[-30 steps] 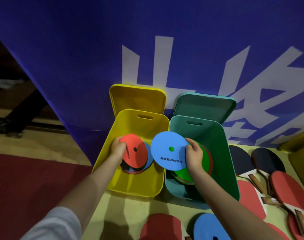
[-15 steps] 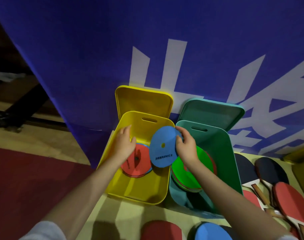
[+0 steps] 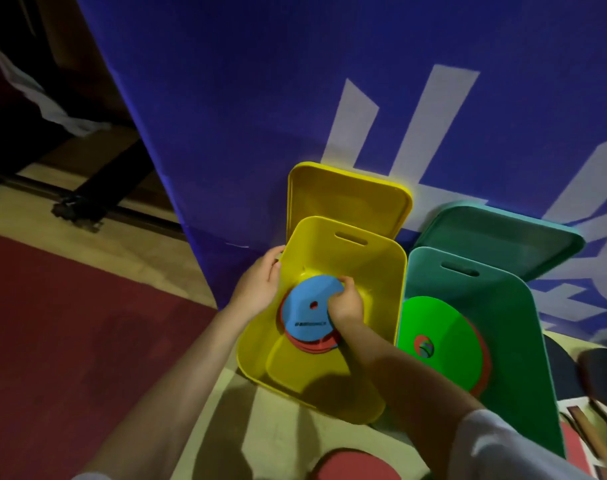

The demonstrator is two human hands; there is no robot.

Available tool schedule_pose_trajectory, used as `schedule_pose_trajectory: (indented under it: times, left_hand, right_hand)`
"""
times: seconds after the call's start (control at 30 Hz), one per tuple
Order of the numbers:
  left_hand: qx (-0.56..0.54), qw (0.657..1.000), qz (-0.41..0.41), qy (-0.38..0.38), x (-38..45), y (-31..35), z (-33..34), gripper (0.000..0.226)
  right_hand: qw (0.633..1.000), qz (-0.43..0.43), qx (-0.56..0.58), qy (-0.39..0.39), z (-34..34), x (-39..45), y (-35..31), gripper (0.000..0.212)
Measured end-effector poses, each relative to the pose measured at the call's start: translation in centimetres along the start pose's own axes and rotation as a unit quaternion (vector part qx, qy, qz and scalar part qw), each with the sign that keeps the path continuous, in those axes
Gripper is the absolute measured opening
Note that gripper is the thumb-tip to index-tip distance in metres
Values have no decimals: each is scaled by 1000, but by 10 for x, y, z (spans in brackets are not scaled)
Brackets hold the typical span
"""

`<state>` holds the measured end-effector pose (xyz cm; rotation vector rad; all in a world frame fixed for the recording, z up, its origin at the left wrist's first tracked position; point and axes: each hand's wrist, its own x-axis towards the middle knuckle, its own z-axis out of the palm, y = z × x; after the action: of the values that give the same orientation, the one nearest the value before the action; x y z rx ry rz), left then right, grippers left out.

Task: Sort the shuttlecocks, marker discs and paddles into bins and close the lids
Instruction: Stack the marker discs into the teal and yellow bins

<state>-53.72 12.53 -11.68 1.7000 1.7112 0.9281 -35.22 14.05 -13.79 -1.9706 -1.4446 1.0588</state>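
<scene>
Two hands: right grip (image 3: 345, 303) pinches blue disc (image 3: 307, 306); left grip (image 3: 257, 285) open, paddles blurred.

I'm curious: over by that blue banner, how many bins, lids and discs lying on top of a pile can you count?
Bins: 2, the yellow bin and the green bin
Lids: 2, the yellow lid and the green lid, both open
Top discs: 2, the blue disc and the green disc
Total: 6

Blue disc (image 3: 307, 304) (flat) atop yellow bin's (image 3: 381, 271) stack
</scene>
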Motion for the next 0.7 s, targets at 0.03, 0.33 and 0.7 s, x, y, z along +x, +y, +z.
schedule_pose_trajectory:
  times: [0.03,0.33,0.7]
  left_hand:
    - [-2,1000,-1,6,1,-2,0,37]
    - [12,1000,-6,15,2,-4,-6,37]
    - [63,985,136,88,-26,109,35,40]
  right_hand:
    - [1000,9,-26,4,4,3,8,40]
    - [960,1,-279,-37,17,11,30,61]
    - [961,-133,244,1,-118,-83,13,24]
